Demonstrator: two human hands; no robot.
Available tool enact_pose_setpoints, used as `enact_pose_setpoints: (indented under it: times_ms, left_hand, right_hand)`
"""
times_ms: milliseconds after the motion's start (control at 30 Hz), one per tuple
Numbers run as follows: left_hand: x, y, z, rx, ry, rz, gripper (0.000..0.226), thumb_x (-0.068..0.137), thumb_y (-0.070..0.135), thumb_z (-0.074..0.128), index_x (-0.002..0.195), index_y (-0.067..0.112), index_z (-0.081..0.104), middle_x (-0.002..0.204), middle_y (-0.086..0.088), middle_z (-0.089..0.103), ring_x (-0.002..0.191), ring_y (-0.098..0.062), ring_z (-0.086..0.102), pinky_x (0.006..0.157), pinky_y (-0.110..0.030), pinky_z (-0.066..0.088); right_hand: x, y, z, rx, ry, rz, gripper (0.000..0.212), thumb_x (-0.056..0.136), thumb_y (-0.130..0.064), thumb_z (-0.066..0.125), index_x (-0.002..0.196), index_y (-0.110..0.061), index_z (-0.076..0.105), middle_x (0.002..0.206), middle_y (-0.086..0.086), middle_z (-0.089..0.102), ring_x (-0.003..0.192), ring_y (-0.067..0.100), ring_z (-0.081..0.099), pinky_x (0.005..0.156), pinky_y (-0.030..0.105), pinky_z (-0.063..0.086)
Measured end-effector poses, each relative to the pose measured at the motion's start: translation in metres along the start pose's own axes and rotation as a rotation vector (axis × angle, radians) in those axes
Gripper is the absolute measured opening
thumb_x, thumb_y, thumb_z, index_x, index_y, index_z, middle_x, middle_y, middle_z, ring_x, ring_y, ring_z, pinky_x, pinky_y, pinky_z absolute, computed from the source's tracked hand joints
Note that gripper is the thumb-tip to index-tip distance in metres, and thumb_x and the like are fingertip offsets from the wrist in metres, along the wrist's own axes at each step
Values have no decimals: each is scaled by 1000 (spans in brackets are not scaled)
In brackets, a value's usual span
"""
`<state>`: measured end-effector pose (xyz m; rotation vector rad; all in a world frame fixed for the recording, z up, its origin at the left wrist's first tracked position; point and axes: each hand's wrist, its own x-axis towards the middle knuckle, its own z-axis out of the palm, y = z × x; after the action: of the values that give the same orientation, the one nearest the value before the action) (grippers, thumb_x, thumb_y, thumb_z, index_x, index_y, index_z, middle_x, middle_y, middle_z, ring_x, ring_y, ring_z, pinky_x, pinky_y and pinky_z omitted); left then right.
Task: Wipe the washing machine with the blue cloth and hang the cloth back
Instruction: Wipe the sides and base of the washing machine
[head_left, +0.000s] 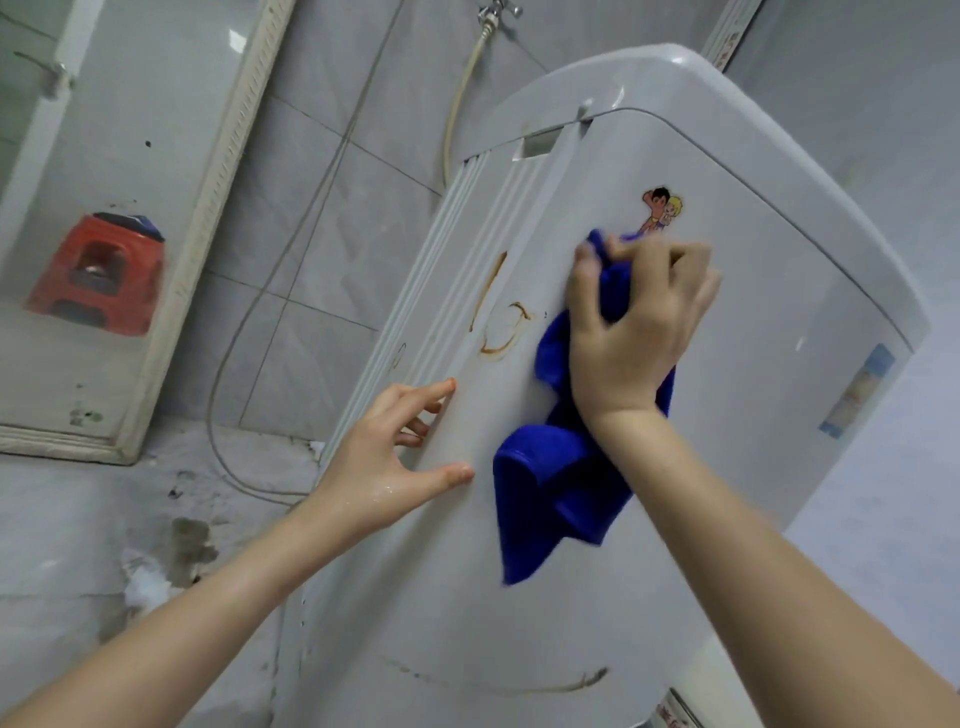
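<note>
- Blue cloth (550, 467): bunched at its upper folds inside the grip. The rest hangs loose below the wrist, lying against the white panel.
- Right hand (634, 332): fingers curled round the bunched cloth, pressing it flat to the washing machine (753, 364). Blur at the fingertips suggests a wiping stroke.
- Cartoon sticker (662, 210): just above the grip. Whether the cloth touches its lower edge cannot be told.
- Brown ring stain (498, 322): just left of the grip, apart from the cloth, and judged not yet wiped. A second brown streak (571, 683) lies well below the hanging tail.
- Left hand (384, 457): holds nothing. The fingers are spread and fairly straight, with thumb and fingertips resting at the ribbed edge of the panel, left of and below the grip. The skin looks wet.
- Risk, sticker: a stroke carried upward could catch the sticker's edge and peel it, because the cloth works directly beneath it.
- Risk, cloth: only the upper folds are held, so hard scrubbing at the stain could pull the loose tail out of the grip.
- Risk, bracing: a wet hand on a smooth panel may slide under pressure.
- Surroundings: hose (460, 104) above and left of the grip; red stool (98, 270) far left.
</note>
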<state>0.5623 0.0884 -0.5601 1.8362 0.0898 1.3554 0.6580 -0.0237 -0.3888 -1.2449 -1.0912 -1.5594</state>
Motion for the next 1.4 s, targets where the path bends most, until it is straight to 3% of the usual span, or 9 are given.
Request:
enact_pose_setpoints:
  times_ms: [200,333,433,667,733,867,1167,1300,1400]
  left_hand:
    - [4,2,-9,-88,-50,-42,76,65,24,92,131,42,56,114,15,57,96,-4,60,83,-11,48]
    - [3,-1,-12,-148,-75,-72,76,67,20,91,132,40,58,117,15,58,98,-5,61,83,-12,49]
    - [5,-3,-13,-153,-102,-74,77,66,21,91,133,41,58,115,19,58,98,-4,61,83,-13,50]
    - [12,-3,-21,-213,-166,-101,74,67,15,91,124,50,60,110,21,59,97,-7,63,87,-22,54]
    - [12,-4,-21,-225,-171,-111,74,67,14,91,123,51,60,110,18,60,97,-9,63,88,-23,55]
    - [12,-6,-19,-269,-165,-108,73,62,20,91,120,54,63,107,22,61,97,-8,63,88,-21,54]
    - [16,-6,-23,-227,-197,-102,73,66,20,92,119,57,60,108,25,61,98,-8,64,87,-21,56]
    - [10,-10,-19,-201,-182,-89,73,70,19,89,122,58,57,111,27,58,100,-7,63,90,-18,53]
    - [5,-10,-18,-219,-187,-100,72,74,19,86,130,53,55,113,26,56,103,-6,62,91,-15,51]
  right_hand:
    - [-52,19,-35,56,-336,-395,9,82,-12,78,83,-4,76,81,12,60,77,33,52,72,33,46]
    - [11,16,-9,32,-103,-186,18,89,-22,71,83,-4,70,87,12,57,86,25,48,86,16,33]
    - [21,10,2,20,-31,-156,20,90,-25,70,82,-7,69,90,9,58,87,24,47,86,16,33]
    - [-32,23,-31,110,-478,-785,13,84,-21,76,81,-9,76,79,7,65,76,28,50,65,40,45]
    - [-1,24,-20,90,-369,-671,15,88,-22,74,81,-8,75,81,10,62,78,28,49,73,35,44]
    - [49,15,3,16,-31,-216,20,91,-25,70,82,-7,71,86,10,58,83,29,51,87,12,30]
    - [-85,28,-44,85,-457,-582,12,86,-24,75,86,-12,77,92,-2,50,79,24,44,68,35,45]
    - [-43,22,-19,52,-141,-217,17,90,-24,70,84,-8,70,86,7,57,84,23,46,84,20,35]
    - [-58,14,-9,31,23,-29,18,92,-24,69,83,-8,68,87,10,57,85,23,46,84,21,34]
